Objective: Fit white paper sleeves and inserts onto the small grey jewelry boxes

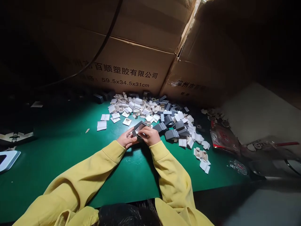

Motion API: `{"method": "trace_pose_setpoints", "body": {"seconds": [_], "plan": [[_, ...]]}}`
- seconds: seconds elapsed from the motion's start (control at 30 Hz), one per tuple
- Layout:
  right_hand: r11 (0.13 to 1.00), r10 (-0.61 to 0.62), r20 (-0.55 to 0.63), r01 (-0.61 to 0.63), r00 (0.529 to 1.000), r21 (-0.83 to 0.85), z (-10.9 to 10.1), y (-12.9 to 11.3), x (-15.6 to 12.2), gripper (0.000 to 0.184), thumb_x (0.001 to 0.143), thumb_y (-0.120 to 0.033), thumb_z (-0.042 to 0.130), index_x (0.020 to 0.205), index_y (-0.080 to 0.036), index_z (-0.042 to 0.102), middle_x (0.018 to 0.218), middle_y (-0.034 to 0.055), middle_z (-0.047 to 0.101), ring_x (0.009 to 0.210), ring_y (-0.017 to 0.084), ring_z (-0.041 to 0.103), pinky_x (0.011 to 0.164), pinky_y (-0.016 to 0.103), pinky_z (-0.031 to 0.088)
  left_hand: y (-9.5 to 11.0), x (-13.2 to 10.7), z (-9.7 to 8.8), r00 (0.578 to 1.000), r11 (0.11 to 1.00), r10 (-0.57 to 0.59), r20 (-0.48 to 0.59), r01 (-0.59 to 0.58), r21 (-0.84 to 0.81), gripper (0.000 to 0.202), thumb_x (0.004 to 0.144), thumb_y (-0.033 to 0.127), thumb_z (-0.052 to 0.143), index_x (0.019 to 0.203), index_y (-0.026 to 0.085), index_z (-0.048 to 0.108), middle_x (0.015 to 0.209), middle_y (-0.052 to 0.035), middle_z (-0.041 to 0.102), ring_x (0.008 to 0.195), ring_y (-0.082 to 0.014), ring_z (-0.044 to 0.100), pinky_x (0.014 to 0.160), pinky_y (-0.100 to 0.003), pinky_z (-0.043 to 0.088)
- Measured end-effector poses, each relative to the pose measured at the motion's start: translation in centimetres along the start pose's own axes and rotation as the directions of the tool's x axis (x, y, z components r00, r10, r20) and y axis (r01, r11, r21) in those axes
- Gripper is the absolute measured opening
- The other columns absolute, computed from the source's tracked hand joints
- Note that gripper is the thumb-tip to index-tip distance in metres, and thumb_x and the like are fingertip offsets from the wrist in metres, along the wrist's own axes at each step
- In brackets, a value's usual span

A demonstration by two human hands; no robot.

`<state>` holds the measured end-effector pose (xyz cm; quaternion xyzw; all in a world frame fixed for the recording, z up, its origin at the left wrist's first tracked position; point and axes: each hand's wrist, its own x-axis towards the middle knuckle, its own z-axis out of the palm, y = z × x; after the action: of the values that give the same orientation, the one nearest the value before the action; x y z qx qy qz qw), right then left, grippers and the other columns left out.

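Both my hands meet over the middle of the green table (58, 157), in yellow sleeves. My left hand (126, 138) and my right hand (148, 135) are closed together on a small grey box (138, 128) with a pale inside, held just above the table. Right behind it lies a spread pile of small white cards and inserts (138, 106). To the right of my hands stand several more small grey boxes (172, 131).
Big cardboard cartons (141, 59) wall off the back of the table. Loose white cards (102, 125) lie at the left, more white pieces (202, 158) at the right. A red-edged plastic bag (222, 138) lies at the right edge, a white tray (8, 158) at the far left.
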<state>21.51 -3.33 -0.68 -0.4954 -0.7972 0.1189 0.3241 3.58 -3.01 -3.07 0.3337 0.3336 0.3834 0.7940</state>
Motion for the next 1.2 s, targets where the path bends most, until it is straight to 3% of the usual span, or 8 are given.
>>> {"method": "trace_pose_setpoints", "body": {"seconds": [0.27, 0.57, 0.9, 1.2], "plan": [[0.999, -0.014, 0.049, 0.012, 0.999, 0.035, 0.1, -0.1, 0.0, 0.012, 0.085, -0.024, 0.065, 0.084, -0.028, 0.076, 0.087, -0.0004, 0.074, 0.076, 0.012, 0.066, 0.065, 0.019, 0.047, 0.1, 0.0, 0.0, 1.000, 1.000, 0.006, -0.012, -0.006, 0.017, 0.092, 0.050, 0.031, 0.093, 0.134, 0.024, 0.056, 0.123, -0.0105, 0.067, 0.126, -0.0346, 0.056, 0.093, -0.037, 0.058], [0.992, 0.029, 0.171, -0.008, 0.985, -0.125, -0.5, -0.9, 0.3, 0.017, 0.089, -0.024, 0.062, 0.094, -0.026, 0.078, 0.094, 0.0008, 0.076, 0.086, 0.015, 0.069, 0.066, 0.021, 0.046, 0.4, -0.4, 0.4, 1.000, 0.999, 0.009, -0.007, -0.009, 0.038, 0.097, 0.053, 0.034, 0.092, 0.140, 0.023, 0.051, 0.130, -0.0127, 0.064, 0.131, -0.0349, 0.051, 0.097, -0.036, 0.055], [0.992, 0.122, 0.254, -0.110, 0.960, -0.062, -1.0, -1.1, 0.4, 0.020, 0.085, -0.018, 0.063, 0.096, -0.024, 0.078, 0.093, 0.0031, 0.078, 0.085, 0.017, 0.071, 0.074, 0.024, 0.051, 0.0, 0.1, -0.1, 0.993, 0.995, 0.075, 0.090, -0.080, 0.052, 0.091, 0.055, 0.033, 0.092, 0.137, 0.021, 0.055, 0.137, -0.0141, 0.059, 0.132, -0.0355, 0.050, 0.101, -0.036, 0.052], [0.975, 0.180, 0.073, -0.168, 0.981, -0.148, -1.3, -2.3, 0.3, 0.019, 0.091, -0.026, 0.058, 0.100, -0.026, 0.075, 0.102, 0.0006, 0.076, 0.086, 0.015, 0.069, 0.073, 0.022, 0.048, 0.0, 0.1, -0.4, 0.997, 1.000, 0.020, 0.078, -0.021, 0.002, 0.089, 0.060, 0.031, 0.089, 0.140, 0.022, 0.051, 0.129, -0.0140, 0.063, 0.123, -0.0312, 0.058, 0.092, -0.034, 0.057]]}}
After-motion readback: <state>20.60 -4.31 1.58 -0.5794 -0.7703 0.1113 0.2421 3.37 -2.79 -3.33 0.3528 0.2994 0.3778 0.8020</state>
